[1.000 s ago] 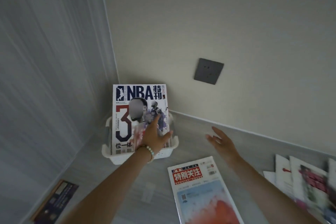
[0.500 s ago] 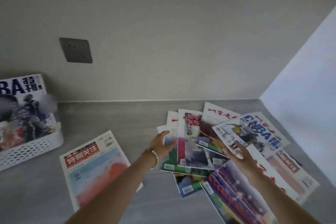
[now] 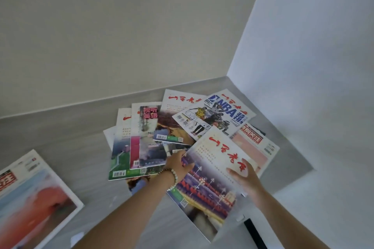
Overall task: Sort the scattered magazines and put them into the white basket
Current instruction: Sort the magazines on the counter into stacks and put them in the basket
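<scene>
Head view. A pile (image 3: 153,143) of magazines lay fanned on the grey surface (image 3: 60,137), pushed into the corner at about 12 to 1 o'clock from the person. An NBA issue (image 3: 214,117) sat face up at its far side.

The top magazine (image 3: 210,180), red brush title, looked raised off the pile between both hands. Its long axis ran roughly 1 o'clock to 7 o'clock, title end away.

Left hand (image 3: 178,164), bracelet (image 3: 174,178) on the wrist, pinched the magazine's 9 o'clock edge with curled fingers. Right hand (image 3: 244,176) lay on the cover near the 3 o'clock edge. Could not tell whether its thumb hooked underneath. Both hands were on the magazine, neither nearer.

A lone magazine (image 3: 34,198) lay flat at 8 o'clock, well apart from the pile. A dark strip (image 3: 255,234) showed at 5 o'clock; what it was, unclear.

Basket not in view. My reading: this copy was being lifted clear, and carrying it would mean swinging it out of this corner while keeping the long axis steady.
</scene>
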`<state>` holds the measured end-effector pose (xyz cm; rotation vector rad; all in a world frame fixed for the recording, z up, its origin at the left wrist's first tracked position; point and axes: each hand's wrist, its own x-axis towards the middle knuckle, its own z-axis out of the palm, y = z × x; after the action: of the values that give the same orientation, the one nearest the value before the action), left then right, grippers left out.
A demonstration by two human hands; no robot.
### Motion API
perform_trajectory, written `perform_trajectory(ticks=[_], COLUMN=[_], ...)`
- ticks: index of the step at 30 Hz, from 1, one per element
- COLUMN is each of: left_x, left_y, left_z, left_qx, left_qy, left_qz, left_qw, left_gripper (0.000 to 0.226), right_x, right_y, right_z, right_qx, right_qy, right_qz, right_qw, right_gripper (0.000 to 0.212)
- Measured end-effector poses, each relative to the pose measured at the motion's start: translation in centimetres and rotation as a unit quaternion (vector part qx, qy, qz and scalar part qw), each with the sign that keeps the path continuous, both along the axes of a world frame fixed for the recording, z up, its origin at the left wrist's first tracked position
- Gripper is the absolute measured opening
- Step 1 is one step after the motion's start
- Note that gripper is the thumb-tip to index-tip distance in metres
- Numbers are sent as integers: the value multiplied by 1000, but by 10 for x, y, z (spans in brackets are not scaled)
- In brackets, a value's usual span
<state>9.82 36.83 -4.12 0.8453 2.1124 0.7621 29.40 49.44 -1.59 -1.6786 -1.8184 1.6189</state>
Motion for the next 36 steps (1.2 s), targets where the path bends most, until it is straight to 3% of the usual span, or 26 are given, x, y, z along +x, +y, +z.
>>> perform_trajectory(ticks=[4, 13, 16, 18, 20, 24, 27, 36], left_x=[4, -21, -50, -70, -91, -135, -168, -255], left_y=[4, -12, -34, -55, -83, -155, -219, -431], left_z=[-8, 26, 47, 60, 74, 97, 111, 134], left_qx=[23, 186, 219, 238, 251, 245, 227, 229], left_qy=[-11, -106, -101, -101, -97, -67, -32, 20], left_qz=[-9, 67, 130, 183, 226, 297, 343, 502], left_qw=[1000, 975, 962, 949, 936, 920, 911, 833], left_gripper=[34, 24, 22, 21, 21, 18, 21, 21], right_x=[-3, -22, -58, -86, -116, -184, -239, -401], right_y=[-3, -5, -12, -20, -36, -83, -131, -306], right_z=[-8, 3, 15, 20, 29, 48, 63, 102], right_qx=[31, 119, 68, -5, -68, -147, -150, -118], right_qy=[-12, 109, 159, 164, 166, 234, 241, 265], right_qz=[6, 7, 2, 21, 80, 165, 217, 361], right_qw=[999, 987, 985, 986, 981, 947, 934, 887], right_gripper=[82, 83, 94, 84, 68, 59, 60, 38])
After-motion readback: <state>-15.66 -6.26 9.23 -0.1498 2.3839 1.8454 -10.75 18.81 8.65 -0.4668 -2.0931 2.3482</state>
